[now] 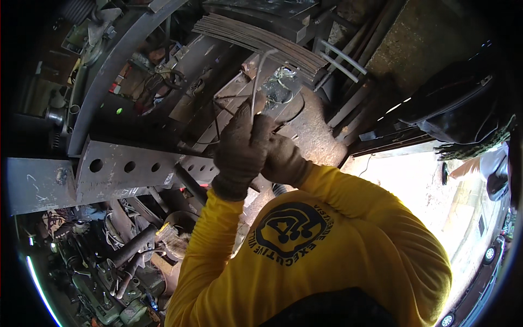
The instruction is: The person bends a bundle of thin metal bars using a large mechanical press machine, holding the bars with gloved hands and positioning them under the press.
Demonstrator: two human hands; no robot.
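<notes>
My left hand (237,155), in a brown work glove, is closed around a thin bent metal rod (255,90). The rod rises out of the fist and hooks over to the right at its top. Pressed against the left hand, my right hand (286,158) wears the same kind of glove and looks closed. Its fingers are partly behind the left glove, so what they grip is hidden. Beyond the rod's hooked end lies a stack of thin flat metal strips (261,41). A thin triangular metal frame (226,98) stands just left of the rod.
A long steel beam with round holes (129,167) runs to my left. A large curved steel piece (117,65) arcs behind it. Metal pipes (343,57) stick out beyond the strips. Machine parts (103,294) crowd the lower left. A dark bag (452,103) hangs at the right.
</notes>
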